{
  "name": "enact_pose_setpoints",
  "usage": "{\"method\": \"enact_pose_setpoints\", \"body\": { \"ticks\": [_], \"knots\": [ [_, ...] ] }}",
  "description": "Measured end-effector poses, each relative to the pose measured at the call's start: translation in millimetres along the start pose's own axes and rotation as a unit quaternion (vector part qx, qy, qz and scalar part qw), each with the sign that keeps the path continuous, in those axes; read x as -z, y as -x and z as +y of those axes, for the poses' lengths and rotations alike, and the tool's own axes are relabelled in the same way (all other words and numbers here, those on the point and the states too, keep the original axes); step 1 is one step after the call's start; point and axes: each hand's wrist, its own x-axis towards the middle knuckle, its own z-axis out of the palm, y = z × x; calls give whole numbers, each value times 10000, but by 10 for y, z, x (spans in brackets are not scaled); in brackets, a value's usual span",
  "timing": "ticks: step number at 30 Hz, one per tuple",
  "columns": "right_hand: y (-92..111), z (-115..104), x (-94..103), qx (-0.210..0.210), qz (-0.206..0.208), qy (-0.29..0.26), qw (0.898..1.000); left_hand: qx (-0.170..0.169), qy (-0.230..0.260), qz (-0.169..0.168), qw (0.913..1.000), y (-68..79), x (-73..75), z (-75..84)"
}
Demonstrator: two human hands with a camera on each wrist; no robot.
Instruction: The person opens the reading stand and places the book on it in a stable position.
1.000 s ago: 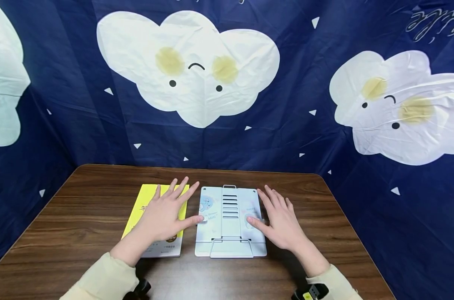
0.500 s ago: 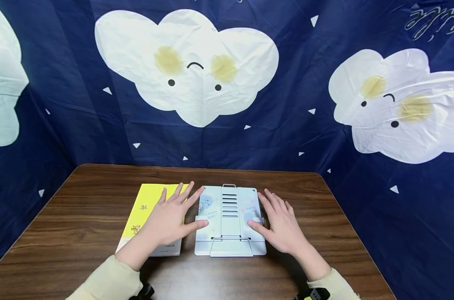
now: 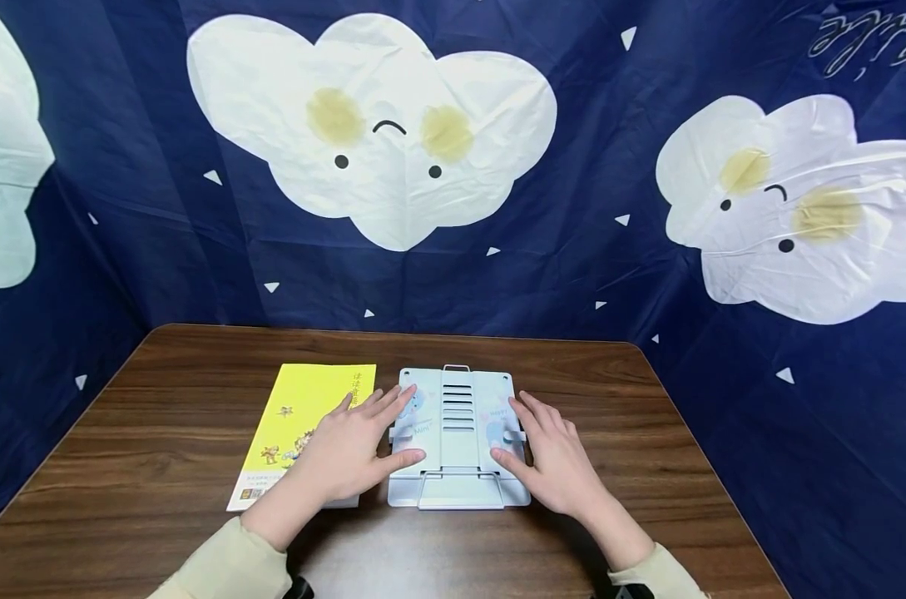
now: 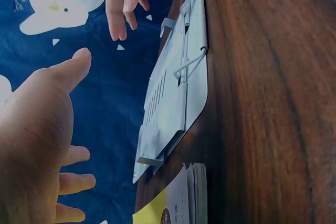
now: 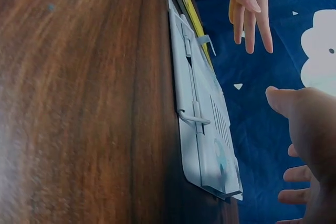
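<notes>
At btm of head view, pale-cream cloth sleeves (image 3: pixel 224 561) run up to two bare hands. Left hand (image 3: pixel 351 449): released, fingers relaxed, hovering over L side of a flat, pale-blue printed stand w/ slotted centre panel (image 3: pixel 458 449) & partly blocking view of the bk. Right hand (image 3: pixel 561 462): also released, relaxed, just above stand's R side. Stand lies flat on brown wood-grain desk (image 3: pixel 685 466), approx. mid, wire loop at near end. Yellow-&-white paperback bk (image 3: pixel 310 399) lies just L of it. Behind desk: dark-blue cloth w/ white clouds (image 3: pixel 527 287).
</notes>
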Motion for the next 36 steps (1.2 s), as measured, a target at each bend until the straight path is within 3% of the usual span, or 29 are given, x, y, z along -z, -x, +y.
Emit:
{"method": "enact_pose_setpoints", "body": {
  "ticks": [13,22,26,31,34,36],
  "knots": [
    [49,-60,-18,-236,-27,-538,9983,204,232,133,9994,36,-48,74],
    [41,-96,-6,-696,-287,-1333,9882,669,1136,-248,9910,16,-49,127],
    [40,-86,-19,-831,-343,-1728,9809,1005,1821,-251,9778,10,-66,157],
    [40,-48,-60,-854,-341,-2067,9741,1503,2762,-228,9490,-4,-123,190],
    [40,-32,-79,-894,-427,-2191,9707,1554,3154,-274,9358,-4,-156,196],
    [39,-25,-90,-939,-498,-2281,9678,1507,3289,-301,9318,-3,-178,196]
  ]
}}
